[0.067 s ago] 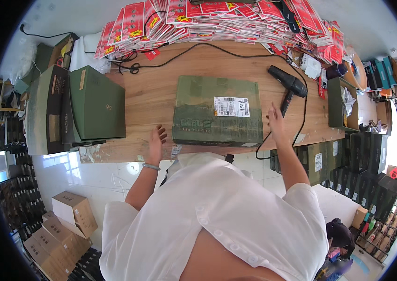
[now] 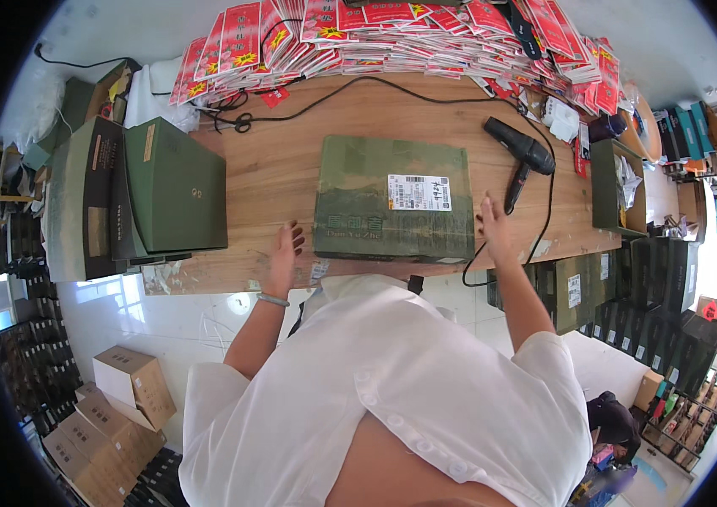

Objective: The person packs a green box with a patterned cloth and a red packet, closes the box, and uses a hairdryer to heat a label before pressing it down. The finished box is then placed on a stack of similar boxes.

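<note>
A flat green shoe-type box [image 2: 358, 194] lies on the wooden table [image 2: 274, 186] in front of me, closed, with a white label [image 2: 419, 193] on its top. My left hand [image 2: 284, 252] hangs just left of the box, apart from it, fingers spread and holding nothing. On the other side, my right hand [image 2: 494, 226] is held near the box's right edge, its fingers apart and nothing in them. A black hair dryer [image 2: 521, 154] rests on the table beyond my right hand, its cord curving along the right side.
Red printed packets [image 2: 426, 42] are heaped along the back. Green boxes [image 2: 177, 190] stand at the left end, and an open box [image 2: 619, 190] sits at the right. Scissors [image 2: 243, 123] lie near the back left. Cartons [image 2: 126, 384] stand on the floor; a person [image 2: 614, 422] is low at the right.
My right hand has shifted very slightly toward the box and down. Otherwise the scene is nearly the same.
</note>
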A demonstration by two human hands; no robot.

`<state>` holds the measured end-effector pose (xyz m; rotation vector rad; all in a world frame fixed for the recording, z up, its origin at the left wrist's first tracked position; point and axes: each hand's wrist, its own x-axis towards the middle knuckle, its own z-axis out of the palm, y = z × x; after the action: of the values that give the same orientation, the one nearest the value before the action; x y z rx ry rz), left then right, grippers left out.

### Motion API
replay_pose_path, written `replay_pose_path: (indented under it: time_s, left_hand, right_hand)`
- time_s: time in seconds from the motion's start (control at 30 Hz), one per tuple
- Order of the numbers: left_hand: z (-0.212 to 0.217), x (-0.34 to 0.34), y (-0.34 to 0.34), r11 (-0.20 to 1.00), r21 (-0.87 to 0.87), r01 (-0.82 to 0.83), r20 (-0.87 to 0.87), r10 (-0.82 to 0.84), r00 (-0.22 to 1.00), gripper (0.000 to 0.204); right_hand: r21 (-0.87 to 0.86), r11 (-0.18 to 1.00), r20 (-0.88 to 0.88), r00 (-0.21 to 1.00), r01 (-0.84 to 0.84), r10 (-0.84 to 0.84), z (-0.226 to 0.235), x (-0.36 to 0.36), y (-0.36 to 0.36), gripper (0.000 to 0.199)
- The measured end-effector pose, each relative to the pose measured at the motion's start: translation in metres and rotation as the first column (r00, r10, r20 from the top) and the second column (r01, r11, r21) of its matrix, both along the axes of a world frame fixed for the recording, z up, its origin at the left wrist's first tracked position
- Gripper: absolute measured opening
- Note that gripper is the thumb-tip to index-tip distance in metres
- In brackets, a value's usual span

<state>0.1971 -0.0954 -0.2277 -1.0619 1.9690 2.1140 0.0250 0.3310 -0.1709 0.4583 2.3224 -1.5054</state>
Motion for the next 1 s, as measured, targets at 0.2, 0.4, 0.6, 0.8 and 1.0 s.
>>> replay_pose_path:
  time_s: [0.2, 0.4, 0.6, 0.8, 1.0]
  left_hand:
    - [0.007, -0.043, 0.029, 0.907, -0.284, 0.312, -0.086, -0.348, 0.934, 0.07]
    - [-0.006, -0.055, 0.006, 0.899, -0.182, 0.398, -0.168, -0.427, 0.888, 0.073]
    - [-0.027, -0.044, -0.091, 0.898, -0.262, 0.355, -0.001, -0.368, 0.93, 0.078]
    - [0.198, -0.072, -0.108, 0.972, 0.026, 0.233, -0.354, -0.209, 0.912, 0.08]
    - [0.227, -0.07, -0.057, 0.317, -0.925, 0.209, 0.084, -0.366, 0.927, 0.09]
  right_hand:
    - [0.25, 0.968, -0.054, 0.998, 0.004, 0.01, -0.043, 0.056, -0.049, 0.068]
    - [0.146, 0.979, -0.055, 0.989, 0.141, -0.134, -0.002, 0.057, -0.072, 0.068]
    - [0.165, 0.903, -0.46, 0.78, -0.396, 0.426, 0.124, 0.095, -0.122, 0.051]
    - [0.21, 0.915, -0.534, 0.743, -0.345, 0.403, 0.11, 0.099, -0.149, 0.037]
    - [0.644, 0.762, -0.468, 0.822, 0.067, 0.324, -0.015, 0.003, -0.029, 0.056]
